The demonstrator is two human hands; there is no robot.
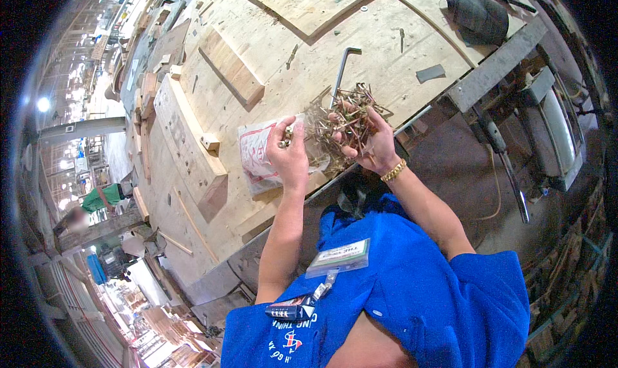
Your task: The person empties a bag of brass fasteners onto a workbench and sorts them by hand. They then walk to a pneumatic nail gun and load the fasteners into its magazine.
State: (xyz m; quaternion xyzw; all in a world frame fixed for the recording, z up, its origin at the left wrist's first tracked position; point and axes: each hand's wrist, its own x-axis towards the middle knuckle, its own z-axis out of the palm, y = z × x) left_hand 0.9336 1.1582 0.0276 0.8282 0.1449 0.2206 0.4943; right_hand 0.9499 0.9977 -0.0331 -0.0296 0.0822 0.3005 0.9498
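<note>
Near the centre of the frame, my right hand (380, 146) was in among a heap of loose screws (351, 120), its fingers parted and slightly bent, with screws lying against and between them. The heap sat close to the near edge of the wooden desk (386, 72); how many screws my palm carried I could not tell. Just left of it, my left hand (290, 160) was upright, its fingers curled in around a few small metal pieces (286, 138), whose exact shape was too small to make out. Behind and to the left of that hand lay a plastic bag (253, 155) with red printing, its clear part reaching toward the screws.

A bent hex key (344, 72) lay just above the heap, its long arm running down to it. Toward the upper left of the frame a flat wooden block (232, 65) rested on the desk, and further left was a long timber (190, 133). A grey scrap (430, 74) lay at the upper right, below a dark roll (479, 17). I wore a gold bracelet (393, 170) on my right wrist and a blue shirt (412, 265). At the far left, a person in green (106, 197) showed in the background.
</note>
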